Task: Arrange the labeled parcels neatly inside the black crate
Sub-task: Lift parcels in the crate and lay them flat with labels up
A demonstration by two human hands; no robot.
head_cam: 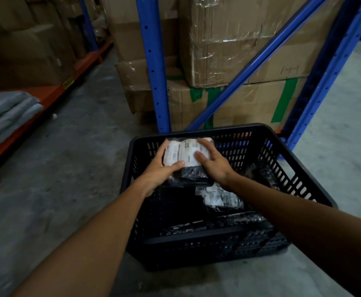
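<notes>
A black slotted plastic crate [299,181] stands on the concrete floor. Both hands hold one black-wrapped parcel [188,155] with a white label over the crate's far left part. My left hand [160,170] grips its left edge, thumb on top. On the parcel's right side rests my right hand [213,163], fingers spread over the label. Another labelled parcel [218,197] lies in the crate below my right wrist. More dark parcels [243,219] lie along the near side and by the right wall.
Blue rack uprights [153,67] and a diagonal brace rise just behind the crate, with taped cardboard boxes [228,50] stacked between them. An orange low shelf [46,97] at left carries grey folded bags [5,114]. Concrete floor surrounds the crate.
</notes>
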